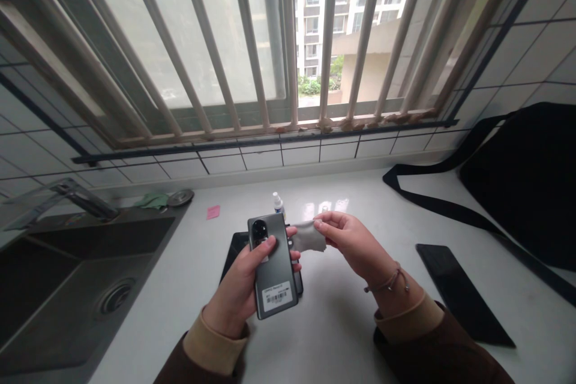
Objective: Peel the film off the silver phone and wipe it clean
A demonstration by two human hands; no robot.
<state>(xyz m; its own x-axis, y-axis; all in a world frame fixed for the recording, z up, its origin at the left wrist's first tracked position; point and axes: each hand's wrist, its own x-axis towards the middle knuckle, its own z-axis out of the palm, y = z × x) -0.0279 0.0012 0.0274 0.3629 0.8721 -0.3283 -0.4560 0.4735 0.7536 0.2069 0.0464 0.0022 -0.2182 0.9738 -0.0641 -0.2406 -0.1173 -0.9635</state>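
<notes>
Grey phone (pixel 279 267)'s clasped in L hand (pixel 236 288), cloth (pixel 309 237) pinched in R hand (pixel 351 240), not yet on phone's back, bottle (pixel 277 201) unheld.

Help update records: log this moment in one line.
left grip: holds phone | right grip: pinches grey cloth | bottle: behind phone

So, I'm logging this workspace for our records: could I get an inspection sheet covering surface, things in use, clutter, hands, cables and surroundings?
Surface: pale counter.
Things in use: phone, back facing the camera, with a barcode label; gray cloth beside it.
Clutter: white-capped bottle, pink note, black flat panel, dark flat object partly hidden behind the phone.
Hands: left hand grips the phone; right hand pinches the cloth.
Cables: nothing seen.
Surroundings: sink at left, barred window ahead, black bag at right.
</notes>
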